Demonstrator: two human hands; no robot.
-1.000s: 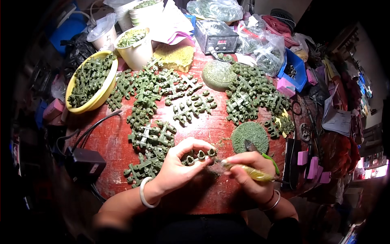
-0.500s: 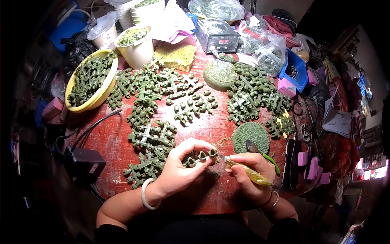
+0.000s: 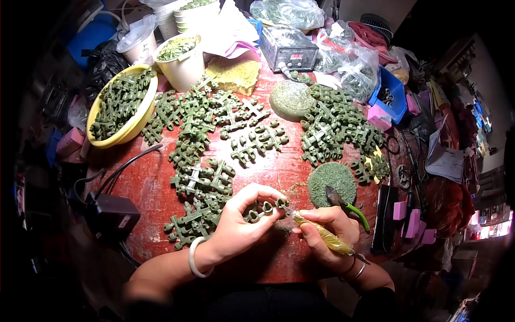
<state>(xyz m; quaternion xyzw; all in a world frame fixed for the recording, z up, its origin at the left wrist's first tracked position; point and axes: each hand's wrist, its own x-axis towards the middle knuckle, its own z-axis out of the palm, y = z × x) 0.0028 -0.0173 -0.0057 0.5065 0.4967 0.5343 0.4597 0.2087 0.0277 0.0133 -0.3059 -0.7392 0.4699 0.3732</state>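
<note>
My left hand (image 3: 236, 221) is closed around a dark green moulded piece (image 3: 267, 207) with hollow ring-like ends, held just above the table's near part. My right hand (image 3: 335, 231) grips a slim tool (image 3: 331, 239) whose handle is wrapped in yellow film. The tool's thin tip meets the right end of the green piece, by my left fingertips. Beyond the right hand, cutters with green handles (image 3: 356, 213) rest partly on a round green pad (image 3: 331, 183). Many similar green pieces (image 3: 201, 177) are heaped left of my hands.
On the red table (image 3: 257, 180), another heap of green pieces (image 3: 327, 126) lies right, beside a round block (image 3: 291, 99). A yellow basin (image 3: 148, 115) holds more at the left. Further back stand a white bucket (image 3: 182, 67) and a control box (image 3: 288, 48). A black adapter (image 3: 111, 216) sits near-left.
The tool in my right hand has tilted a little, its handle end dropping toward my wrist. My left hand keeps its hold on the green piece. The view has shifted slightly.
</note>
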